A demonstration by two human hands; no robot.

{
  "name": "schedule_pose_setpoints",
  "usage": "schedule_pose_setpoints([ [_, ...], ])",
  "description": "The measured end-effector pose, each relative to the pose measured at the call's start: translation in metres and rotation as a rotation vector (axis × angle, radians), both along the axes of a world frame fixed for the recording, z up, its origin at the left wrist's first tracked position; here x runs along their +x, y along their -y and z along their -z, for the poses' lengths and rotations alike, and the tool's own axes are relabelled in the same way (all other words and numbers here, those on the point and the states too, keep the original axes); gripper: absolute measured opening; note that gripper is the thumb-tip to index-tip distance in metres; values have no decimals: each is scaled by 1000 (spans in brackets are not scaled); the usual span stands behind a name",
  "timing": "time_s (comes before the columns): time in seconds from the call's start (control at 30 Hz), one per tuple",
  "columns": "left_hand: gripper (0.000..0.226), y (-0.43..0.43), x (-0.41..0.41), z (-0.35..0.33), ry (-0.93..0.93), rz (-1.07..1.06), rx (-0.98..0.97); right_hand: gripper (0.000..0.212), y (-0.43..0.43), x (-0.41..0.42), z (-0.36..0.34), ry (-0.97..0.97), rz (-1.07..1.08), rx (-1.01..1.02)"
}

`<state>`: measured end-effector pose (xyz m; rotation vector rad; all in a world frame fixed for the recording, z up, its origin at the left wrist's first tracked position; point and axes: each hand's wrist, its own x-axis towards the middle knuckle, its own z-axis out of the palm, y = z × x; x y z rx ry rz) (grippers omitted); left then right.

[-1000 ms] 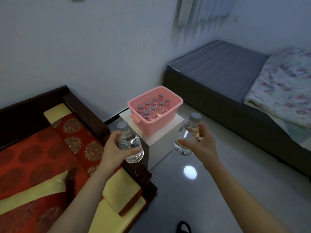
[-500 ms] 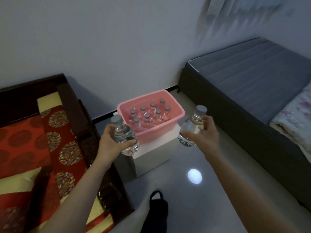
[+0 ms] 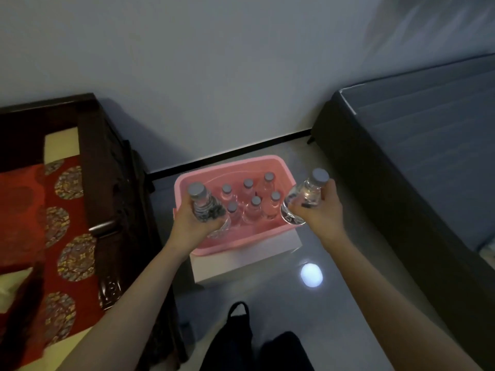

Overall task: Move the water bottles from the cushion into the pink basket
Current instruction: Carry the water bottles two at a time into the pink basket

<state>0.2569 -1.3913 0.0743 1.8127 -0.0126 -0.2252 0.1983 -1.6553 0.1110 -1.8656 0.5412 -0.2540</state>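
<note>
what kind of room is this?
Likely a home bedroom or living room: a bare grey mattress on the right, a dark wooden couch with red patterned cushions on the left, tiled floor.

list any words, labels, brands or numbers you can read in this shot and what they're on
None can be read.
Bottle in the left hand: clear, a dark patch on its side, too blurred to tell as text.
Bottle in the right hand: dark marks near the fingers, unreadable.
Bottles in the pink basket: no label legible.
White box under the basket: blank.
</note>
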Motion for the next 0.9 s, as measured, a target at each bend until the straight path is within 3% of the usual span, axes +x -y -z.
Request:
schedule_pose_setpoints([
  [0.27,74,35,25,36,-128,24,-39,63,23,51,70,-161,-207,12],
  [0.5,50,64,26,76,-220,22,-5,68,27,80,122,-346,-454,-78],
  [0.7,45,83,36,102,-191,15,200,78,39,106,147,-471,-635,-207],
  [0.9,39,89,38,115,-188,99,511,33,45,114,161,-461,-890,-570],
])
